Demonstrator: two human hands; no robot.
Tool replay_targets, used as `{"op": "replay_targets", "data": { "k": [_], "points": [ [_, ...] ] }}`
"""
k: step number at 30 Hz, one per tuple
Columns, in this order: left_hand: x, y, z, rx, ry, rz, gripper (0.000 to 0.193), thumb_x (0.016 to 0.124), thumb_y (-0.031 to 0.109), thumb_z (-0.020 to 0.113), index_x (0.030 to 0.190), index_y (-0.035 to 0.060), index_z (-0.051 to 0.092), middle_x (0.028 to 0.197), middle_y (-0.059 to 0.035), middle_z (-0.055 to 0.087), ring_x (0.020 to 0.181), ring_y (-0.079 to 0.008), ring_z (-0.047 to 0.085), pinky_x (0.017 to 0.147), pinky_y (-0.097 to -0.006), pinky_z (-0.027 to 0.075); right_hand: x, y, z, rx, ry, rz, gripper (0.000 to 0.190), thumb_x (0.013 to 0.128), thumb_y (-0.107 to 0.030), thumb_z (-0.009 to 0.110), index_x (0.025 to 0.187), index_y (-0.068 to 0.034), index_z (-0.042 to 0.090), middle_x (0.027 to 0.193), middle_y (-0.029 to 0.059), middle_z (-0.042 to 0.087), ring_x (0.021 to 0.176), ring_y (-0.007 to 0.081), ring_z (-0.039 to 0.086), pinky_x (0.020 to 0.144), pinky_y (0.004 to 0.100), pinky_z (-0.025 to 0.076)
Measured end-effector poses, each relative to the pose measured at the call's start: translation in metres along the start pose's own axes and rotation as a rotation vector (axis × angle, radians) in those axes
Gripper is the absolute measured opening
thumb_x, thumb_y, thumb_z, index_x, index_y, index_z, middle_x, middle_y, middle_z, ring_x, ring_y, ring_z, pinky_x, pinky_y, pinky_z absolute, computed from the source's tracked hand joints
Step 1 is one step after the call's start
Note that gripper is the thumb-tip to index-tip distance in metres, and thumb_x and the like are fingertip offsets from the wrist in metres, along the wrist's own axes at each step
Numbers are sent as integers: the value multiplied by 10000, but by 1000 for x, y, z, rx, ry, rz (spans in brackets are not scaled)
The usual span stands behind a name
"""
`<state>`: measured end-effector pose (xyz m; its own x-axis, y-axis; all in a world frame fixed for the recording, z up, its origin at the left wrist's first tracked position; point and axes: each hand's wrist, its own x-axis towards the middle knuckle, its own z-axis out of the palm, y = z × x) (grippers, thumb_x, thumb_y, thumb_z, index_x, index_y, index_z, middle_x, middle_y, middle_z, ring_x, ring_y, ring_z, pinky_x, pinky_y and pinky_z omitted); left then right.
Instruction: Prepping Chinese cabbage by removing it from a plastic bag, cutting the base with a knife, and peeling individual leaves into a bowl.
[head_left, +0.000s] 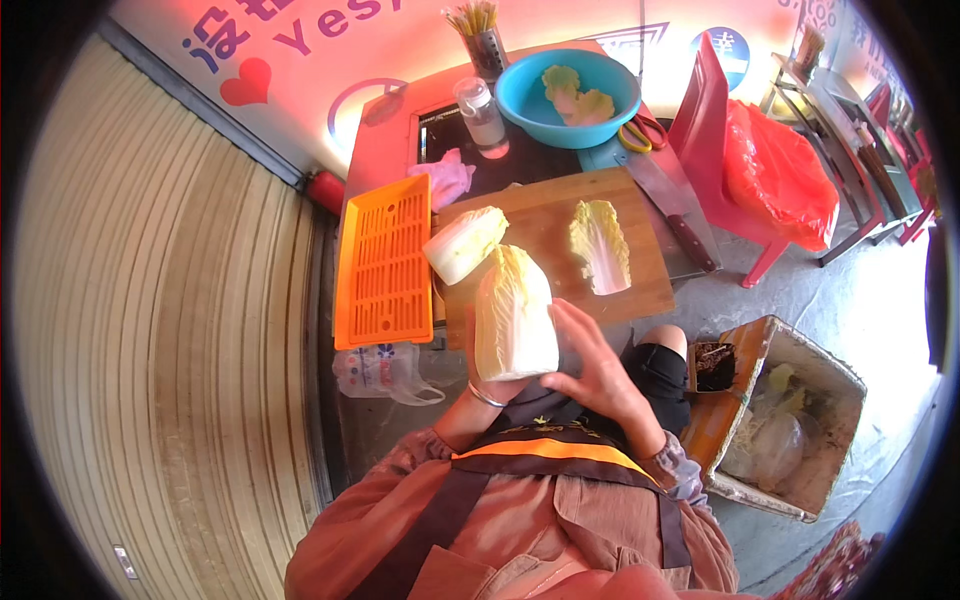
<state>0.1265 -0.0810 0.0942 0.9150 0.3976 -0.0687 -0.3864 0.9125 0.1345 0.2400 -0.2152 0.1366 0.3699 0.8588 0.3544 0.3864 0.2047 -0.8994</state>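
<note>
A head of napa cabbage (516, 319) is held upright over the near edge of the wooden cutting board (540, 202). My left hand (487, 382) grips it from the left and below, its fingers mostly hidden behind the cabbage. My right hand (600, 367) is at the cabbage's right side, fingers spread and thumb near its base; whether it touches is hard to tell. A smaller cabbage (466, 244) lies on the board's left part, and a loose cabbage leaf (601, 247) lies on its right. A blue plastic basin (517, 124) with leaves inside stands behind the board.
An orange plastic basket tray (384, 330) lies left of the board. A cleaver (671, 202) and scissors (643, 135) lie on the right. A clear bottle (482, 120) and pink cloth (450, 178) are behind. A foam box (832, 420) with cabbage scraps stands beside my right knee.
</note>
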Motion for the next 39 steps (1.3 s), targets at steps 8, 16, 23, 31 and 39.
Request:
{"op": "replay_targets", "data": {
  "k": [8, 16, 23, 31, 39],
  "points": [
    [1, 3, 0, -38, 89, -63, 752, 816, 624, 339, 1361, 110, 274, 1346, -255, 296, 1237, -362, 331, 1005, -463, 315, -1, 3, 1, 106, -12, 83, 690, 730, -282, 688, 1300, -55, 373, 1174, 205, 497, 965, 277, 561, 834, 337, 453],
    [2, 9, 8, 102, 60, -98, 710, 831, 591, 344, 1351, 109, 294, 1339, -183, 350, 1224, -336, 359, 1000, -463, 322, 1, 0, 2, -17, 48, 12, 575, 824, -244, 607, 1299, -31, 362, 1176, 186, 508, 993, 235, 572, 838, 310, 445],
    [4, 12, 8, 188, 96, 8, 677, 837, 582, 342, 1359, 156, 281, 1332, -60, 393, 1198, -276, 405, 966, -505, 345, 2, 9, 4, 8, 276, 211, 388, 944, -176, 386, 1271, 31, 366, 1011, 132, 600, 859, 169, 605, 750, 266, 474],
    [-1, 18, -5, -10, -45, -136, 843, 761, 684, 372, 1365, 109, 252, 1333, -266, 307, 1215, -409, 346, 898, -604, 359, -2, 41, 2, 1027, 574, 551, 355, 958, -248, 347, 1210, -8, 417, 1048, 93, 564, 831, 179, 580, 714, 292, 472],
    [2, 17, 2, 66, 92, 25, 761, 805, 629, 357, 1344, 96, 292, 1261, -185, 429, 1134, -346, 454, 915, -488, 402, 1, 50, -6, 1056, 291, 802, 407, 926, -321, 429, 1184, -6, 434, 1035, 93, 579, 889, 184, 584, 739, 278, 469]
  ]
}}
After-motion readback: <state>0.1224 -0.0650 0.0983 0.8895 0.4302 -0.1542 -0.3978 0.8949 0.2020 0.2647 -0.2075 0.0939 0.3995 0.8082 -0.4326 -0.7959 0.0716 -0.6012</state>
